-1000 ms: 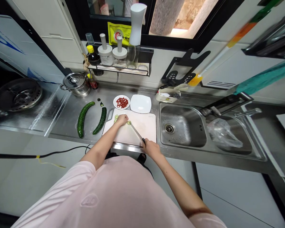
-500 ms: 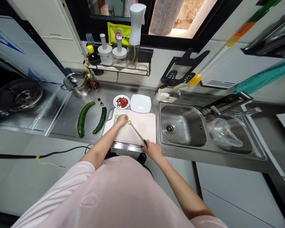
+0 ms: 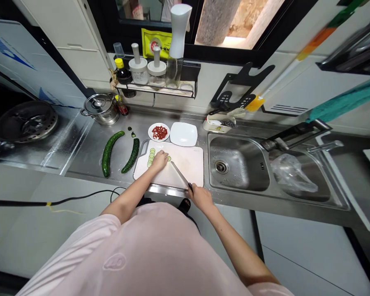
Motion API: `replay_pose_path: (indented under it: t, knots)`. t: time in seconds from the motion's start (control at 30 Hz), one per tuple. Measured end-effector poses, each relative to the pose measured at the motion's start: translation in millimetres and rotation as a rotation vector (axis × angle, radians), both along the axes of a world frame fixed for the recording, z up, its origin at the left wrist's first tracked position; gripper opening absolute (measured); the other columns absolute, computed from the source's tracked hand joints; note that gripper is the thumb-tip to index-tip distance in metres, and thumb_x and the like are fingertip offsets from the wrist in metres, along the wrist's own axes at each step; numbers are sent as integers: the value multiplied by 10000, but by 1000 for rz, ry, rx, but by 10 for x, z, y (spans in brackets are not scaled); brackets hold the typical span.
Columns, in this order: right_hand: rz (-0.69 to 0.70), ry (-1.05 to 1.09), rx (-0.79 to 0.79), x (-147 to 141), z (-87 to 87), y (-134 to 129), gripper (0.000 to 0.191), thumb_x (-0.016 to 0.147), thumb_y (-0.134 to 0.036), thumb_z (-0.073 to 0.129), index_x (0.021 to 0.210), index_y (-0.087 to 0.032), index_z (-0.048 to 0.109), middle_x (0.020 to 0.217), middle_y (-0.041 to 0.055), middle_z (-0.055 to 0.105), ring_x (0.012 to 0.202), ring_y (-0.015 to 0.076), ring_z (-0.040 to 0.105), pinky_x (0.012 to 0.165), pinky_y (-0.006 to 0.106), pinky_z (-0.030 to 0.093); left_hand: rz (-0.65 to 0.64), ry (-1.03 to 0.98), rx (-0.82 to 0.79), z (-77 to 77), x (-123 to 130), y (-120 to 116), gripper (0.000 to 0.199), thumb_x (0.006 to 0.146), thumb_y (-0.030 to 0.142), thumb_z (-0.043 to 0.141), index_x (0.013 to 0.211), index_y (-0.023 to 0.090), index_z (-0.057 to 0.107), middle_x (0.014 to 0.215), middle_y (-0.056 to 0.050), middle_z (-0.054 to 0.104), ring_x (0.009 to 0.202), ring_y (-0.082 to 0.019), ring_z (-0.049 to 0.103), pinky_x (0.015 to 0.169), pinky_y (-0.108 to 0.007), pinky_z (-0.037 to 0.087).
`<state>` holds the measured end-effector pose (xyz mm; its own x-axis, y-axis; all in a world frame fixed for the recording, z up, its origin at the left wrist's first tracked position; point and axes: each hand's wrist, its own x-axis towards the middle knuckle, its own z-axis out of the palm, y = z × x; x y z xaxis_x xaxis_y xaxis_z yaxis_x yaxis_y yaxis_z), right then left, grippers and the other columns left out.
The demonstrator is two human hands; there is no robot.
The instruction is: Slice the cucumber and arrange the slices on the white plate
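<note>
My right hand is closed round the black handle of a knife, whose blade points up and left over the white cutting board. On the board, my left hand has its fingers together at a cucumber slice; whether it grips the slice is hard to make out. Several pale green slices lie in a column left of that hand. Left of the board are a cut cucumber and a longer whole one, with small end pieces above.
Behind the board stand a plate of red pieces and a white plate. A steel pot is at the back left, a pan farther left. The sink lies right, with a plastic bag in its second basin.
My left hand has moved right, off the column of slices, to the single slice near the knife tip. My right hand still holds the knife in nearly the same place.
</note>
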<state>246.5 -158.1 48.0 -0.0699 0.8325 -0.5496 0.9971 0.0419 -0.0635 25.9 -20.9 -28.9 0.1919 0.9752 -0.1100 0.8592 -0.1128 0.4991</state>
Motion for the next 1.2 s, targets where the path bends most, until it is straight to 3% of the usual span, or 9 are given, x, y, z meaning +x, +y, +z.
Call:
replay_pose_path:
  t: [0.23, 0.4, 0.7, 0.97, 1.2]
  knots:
    - [-33, 15, 24, 73, -99, -69, 388, 948, -474, 283, 1077, -203, 529, 927, 91, 669, 887, 229, 636, 711, 280, 397, -2, 29, -21, 73, 42, -14, 245, 870, 252, 505, 1067, 184, 633, 1052, -94, 531, 1053, -213, 490, 923, -302, 380]
    - [-156, 69, 24, 169, -181, -75, 453, 947, -528, 242, 1057, -204, 539, 919, 87, 668, 890, 220, 633, 676, 261, 380, 38, 1, -32, 73, 51, 6, 175, 837, 234, 551, 976, 176, 642, 1031, -92, 542, 1028, -212, 506, 895, -297, 390]
    - [-259, 139, 40, 282, -311, -8, 486, 926, -558, 277, 1064, -194, 569, 917, 102, 664, 892, 222, 623, 675, 252, 368, 146, -173, -22, 45, 87, -1, 84, 773, 183, 572, 838, 184, 627, 842, -43, 629, 791, -160, 564, 723, -263, 415]
    - [-282, 180, 58, 265, -419, 31, 488, 915, -563, 290, 1056, -194, 577, 895, 104, 663, 867, 228, 623, 665, 258, 367, 327, -449, -96, 17, 39, -312, 78, 691, 225, 639, 746, 174, 616, 675, 4, 612, 619, -109, 538, 597, -215, 402]
    - [-427, 267, 138, 335, -514, 97, 471, 895, -547, 331, 1079, -173, 550, 894, 103, 662, 839, 230, 617, 648, 263, 369, 465, -466, -98, -97, -423, -664, 141, 667, 292, 651, 735, 178, 603, 634, 23, 580, 590, -101, 522, 594, -208, 403]
